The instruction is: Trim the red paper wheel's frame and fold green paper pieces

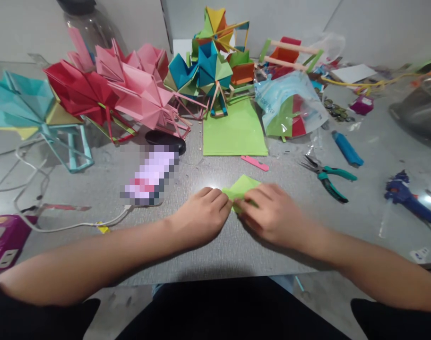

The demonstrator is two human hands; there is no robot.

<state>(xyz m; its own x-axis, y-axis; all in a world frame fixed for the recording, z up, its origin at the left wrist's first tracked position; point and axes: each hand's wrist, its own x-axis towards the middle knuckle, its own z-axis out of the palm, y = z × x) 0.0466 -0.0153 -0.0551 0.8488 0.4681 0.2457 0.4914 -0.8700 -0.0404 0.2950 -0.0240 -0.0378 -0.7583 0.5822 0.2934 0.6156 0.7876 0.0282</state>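
A small folded piece of light green paper (244, 184) lies on the grey table between my two hands. My left hand (207, 213) is closed over the paper's left end, its fingers curled and pressed down. From the other side, my right hand (268, 212) has its bent fingers closed on the paper's right part. Both hands rest low, near the table surface, and cover much of the paper. Beyond them sits a stack of green paper sheets (233, 132), with a pink folding knife or cutter (254, 163) just in front of it.
Folded-paper models line the back, among them a pink one (144, 94), a red one (82, 92) and a turquoise one (24, 104). To the right lie pliers (323, 175), a blue tube-like object (347, 148) and a glue gun (410, 198). A phone (153, 174) with a cable is left.
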